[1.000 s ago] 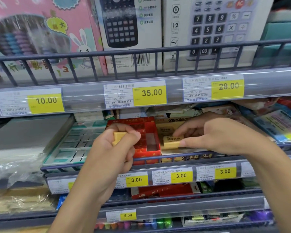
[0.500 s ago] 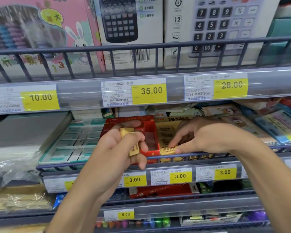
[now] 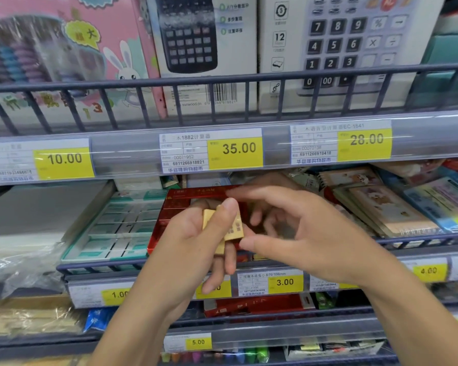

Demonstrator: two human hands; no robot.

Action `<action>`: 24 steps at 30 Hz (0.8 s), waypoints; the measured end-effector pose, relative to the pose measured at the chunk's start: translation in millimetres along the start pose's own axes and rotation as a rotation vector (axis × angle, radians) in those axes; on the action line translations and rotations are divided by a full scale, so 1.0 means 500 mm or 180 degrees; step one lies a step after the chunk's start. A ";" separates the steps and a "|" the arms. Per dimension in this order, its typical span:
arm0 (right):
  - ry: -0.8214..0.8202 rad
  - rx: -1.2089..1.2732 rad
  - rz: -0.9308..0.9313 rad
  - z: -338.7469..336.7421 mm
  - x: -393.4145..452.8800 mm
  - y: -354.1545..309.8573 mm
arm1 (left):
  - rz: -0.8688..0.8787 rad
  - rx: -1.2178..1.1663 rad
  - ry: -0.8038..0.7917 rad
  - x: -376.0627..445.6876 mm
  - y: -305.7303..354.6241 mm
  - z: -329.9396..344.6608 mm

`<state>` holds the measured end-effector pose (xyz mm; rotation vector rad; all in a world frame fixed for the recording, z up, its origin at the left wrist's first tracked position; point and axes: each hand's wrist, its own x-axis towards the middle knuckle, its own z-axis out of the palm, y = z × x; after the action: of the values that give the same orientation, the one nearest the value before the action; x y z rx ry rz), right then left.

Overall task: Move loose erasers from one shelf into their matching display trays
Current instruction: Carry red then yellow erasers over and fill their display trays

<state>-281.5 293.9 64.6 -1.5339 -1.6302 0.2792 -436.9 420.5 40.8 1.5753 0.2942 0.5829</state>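
Far left: grey packs wrapped in clear plastic [image 3: 24, 249] on middle shelf. Next: teal display tray [image 3: 111, 231] of white erasers, behind shelf rail [image 3: 103, 266]. Centre: left hand [image 3: 196, 233] grasps two yellow erasers [image 3: 234, 228], thumb across them, in front of red display tray [image 3: 169, 212]. Right hand [image 3: 296, 231] just beside erasers, fingers spread and relaxed, blurred, holding nothing. Right: notebooks [image 3: 381, 207] stacked on same shelf. Above: calculator boxes [image 3: 204, 48], price labels [image 3: 236, 149] along upper shelf edge.
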 end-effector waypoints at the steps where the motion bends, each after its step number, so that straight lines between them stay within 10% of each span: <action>1: 0.0019 -0.0160 -0.0099 0.009 0.003 -0.002 | 0.0013 -0.0003 -0.0030 0.000 -0.001 0.001; 24: 0.0986 -0.1115 -0.0215 0.010 -0.010 -0.005 | -0.0009 -0.0143 0.0363 0.000 -0.008 -0.001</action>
<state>-287.4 290.9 61.0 -1.6765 -1.5307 -0.2848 -436.5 421.2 36.9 1.5008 0.3667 0.6741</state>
